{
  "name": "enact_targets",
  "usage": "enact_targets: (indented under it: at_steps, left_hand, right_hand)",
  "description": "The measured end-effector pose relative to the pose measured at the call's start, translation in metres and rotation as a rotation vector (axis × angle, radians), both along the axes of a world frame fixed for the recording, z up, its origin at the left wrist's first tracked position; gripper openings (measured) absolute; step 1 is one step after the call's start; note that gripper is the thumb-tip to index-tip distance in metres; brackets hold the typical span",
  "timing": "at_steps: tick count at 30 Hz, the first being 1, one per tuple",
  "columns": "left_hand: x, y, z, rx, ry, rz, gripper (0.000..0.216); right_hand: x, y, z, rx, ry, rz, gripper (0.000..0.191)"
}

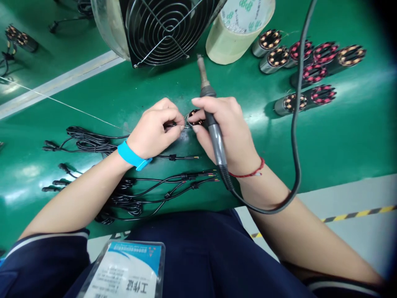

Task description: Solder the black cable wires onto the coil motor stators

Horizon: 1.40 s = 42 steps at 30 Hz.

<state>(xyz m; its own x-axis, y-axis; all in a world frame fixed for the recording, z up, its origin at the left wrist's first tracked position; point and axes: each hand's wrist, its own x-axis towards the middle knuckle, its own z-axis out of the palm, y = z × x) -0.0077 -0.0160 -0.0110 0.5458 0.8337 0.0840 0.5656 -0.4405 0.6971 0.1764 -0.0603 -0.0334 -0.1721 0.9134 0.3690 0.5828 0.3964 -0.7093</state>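
Between the hands on the desk [341,136] sits the small coil [194,118], at 3 o'clock from the left hand [155,132], which pinches a black wire [170,123]. The right hand [231,136] grips the soldering iron [217,145], tip toward 12 o'clock.

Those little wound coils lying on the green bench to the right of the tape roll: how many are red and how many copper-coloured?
Red-wound coils: 4
Copper-wound coils: 4
Total: 8

Glossy green bench top [325,136]; metal wire fan grille [164,29]; black rubbery iron cable [296,124].
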Motion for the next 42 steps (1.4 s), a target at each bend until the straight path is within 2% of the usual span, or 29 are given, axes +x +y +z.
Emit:
enact_targets:
  at_steps: [4, 6, 8, 12, 17, 25, 36, 42]
  left_hand:
    - [0.0, 0.0, 0.001, -0.01, -0.001, -0.008, 0.01]
    - [0.0, 0.0, 0.0, -0.011, 0.002, 0.001, 0.01]
    - [0.001, 0.0, 0.0, -0.008, 0.006, 0.006, 0.011]
    - [0.003, 0.0, 0.0, -0.002, 0.019, 0.005, 0.013]
    - [0.004, 0.0, 0.001, -0.012, 0.049, 0.019, 0.015]
    - [0.002, 0.001, -0.004, 0.031, -0.011, 0.004, 0.013]
    - [0.002, 0.002, -0.007, 0.077, -0.082, -0.007, 0.01]
    - [0.003, 0.001, -0.004, -0.011, -0.014, 0.05, 0.01]
  right_hand:
    - [0.007, -0.022, 0.022, -0.05, 0.135, -0.135, 0.035]
    - [0.009, -0.035, 0.027, -0.054, 0.202, -0.19, 0.037]
    - [0.009, -0.047, 0.023, -0.024, 0.241, -0.246, 0.036]
    - [0.006, -0.063, 0.004, 0.124, 0.299, -0.325, 0.031]
    - [0.006, -0.07, -0.004, 0.154, 0.234, -0.317, 0.028]
    - [0.008, -0.073, -0.008, 0.009, 0.245, -0.285, 0.028]
    - [0.007, -0.071, -0.008, 0.012, 0.29, -0.302, 0.025]
    - [0.006, -0.07, -0.006, 0.021, 0.309, -0.303, 0.025]
